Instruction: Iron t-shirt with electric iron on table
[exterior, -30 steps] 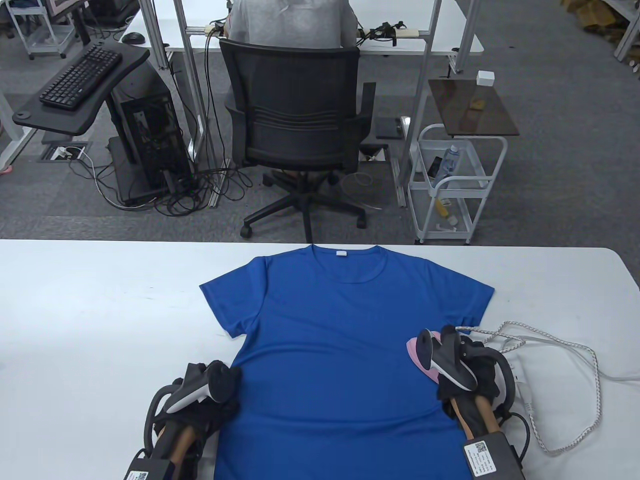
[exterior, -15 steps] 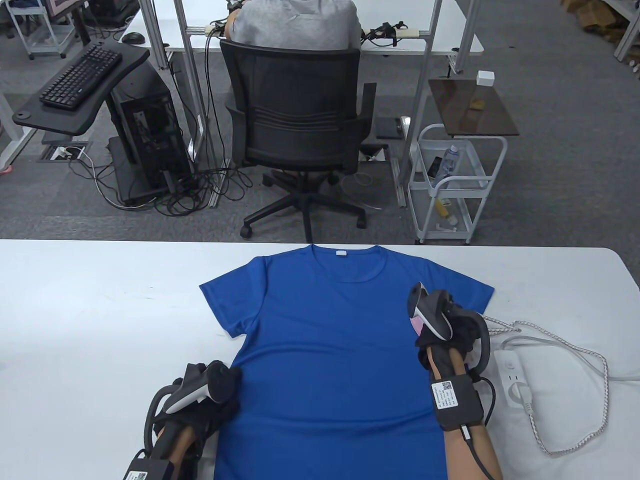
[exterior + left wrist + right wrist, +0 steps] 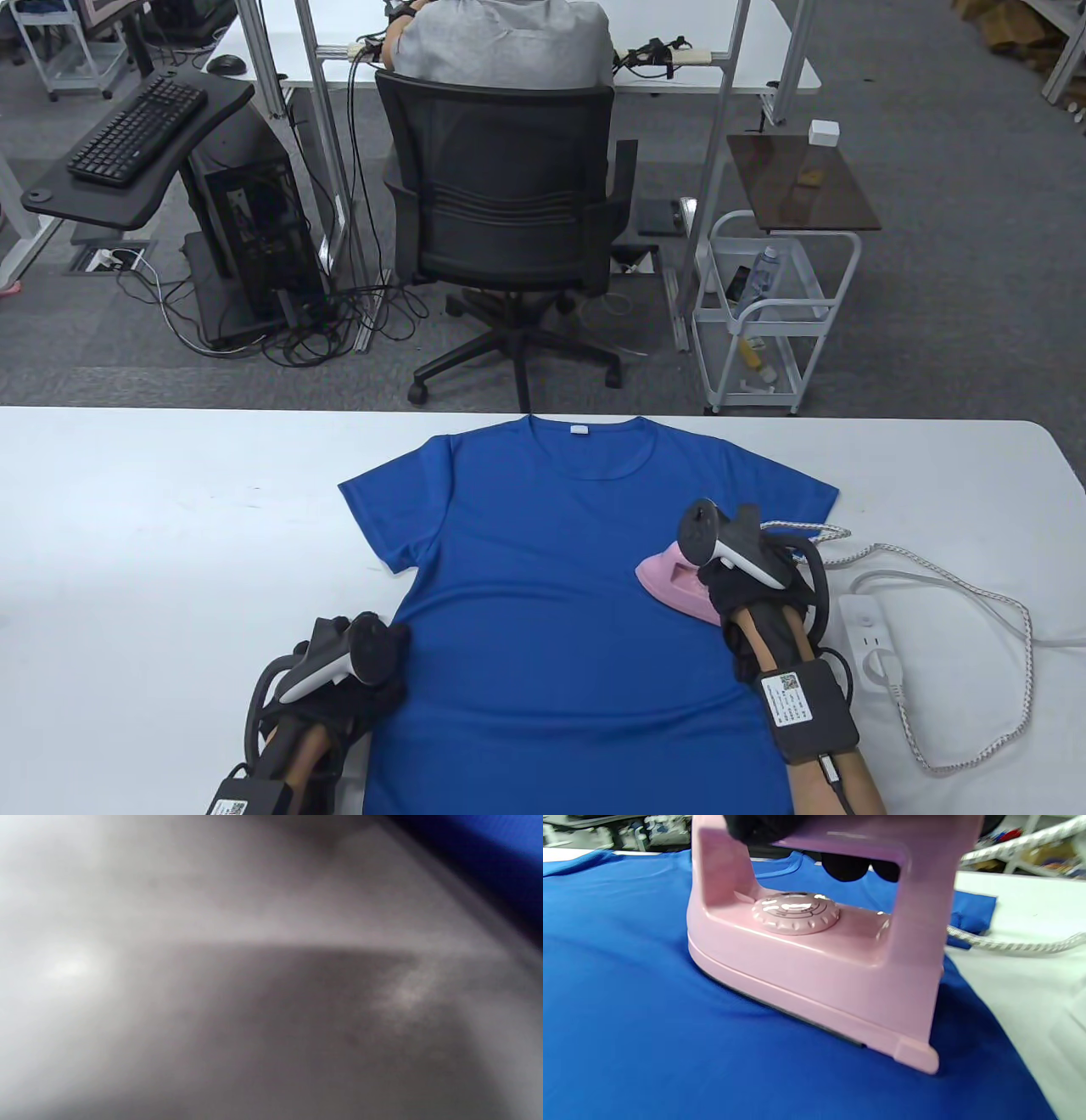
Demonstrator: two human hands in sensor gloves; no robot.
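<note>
The right hand's fingers (image 3: 855, 868) are wrapped around the handle of the iron (image 3: 814, 971), their dark tips being seen through the handle opening in the right wrist view. The iron is thus held in the right hand (image 3: 751, 569), with its soleplate laid flat on the shirt (image 3: 560, 611), on the shirt's right side near the sleeve. The left hand (image 3: 356, 679) is rested at the shirt's lower left edge; how its fingers lie cannot be told, as the left wrist view is blurred to grey with only a strip of blue at one corner.

The coming stroke is judged to turn on the iron's long axis. In the table view the pointed nose is directed toward the left, to the middle of the shirt, and the heel is kept under the right hand at the shirt's right border. The broad unpressed field of cloth therefore lies ahead of the nose, left of the fingers, and a push along that axis would be carried across the chest. The right hand is much nearer the iron; the left is well apart from it, placed where the cloth can be pinned against dragging.

The cord (image 3: 959, 586) is trailed off to the right, over the table (image 3: 170, 543), toward a power strip (image 3: 874, 641), clear of the stroke's path.
</note>
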